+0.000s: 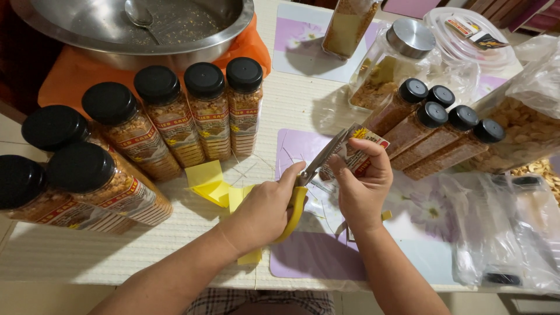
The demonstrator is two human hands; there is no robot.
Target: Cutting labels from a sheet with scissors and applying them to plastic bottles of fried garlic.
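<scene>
Your left hand (pixel 265 207) grips yellow-handled scissors (pixel 309 175) at frame centre, blades parted on a printed label (pixel 357 150) pinched in your right hand (pixel 363 186) — yellow paper scraps (pixel 213 184) lie left, black-capped jars (pixel 175 116) beyond, upper left.

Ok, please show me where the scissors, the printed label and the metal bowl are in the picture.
scissors (pixel 322 156): head view, on the grey blades.
printed label (pixel 357 150): head view, on its printed face above the thumb.
metal bowl (pixel 233 36): head view, on the right rim.
</scene>
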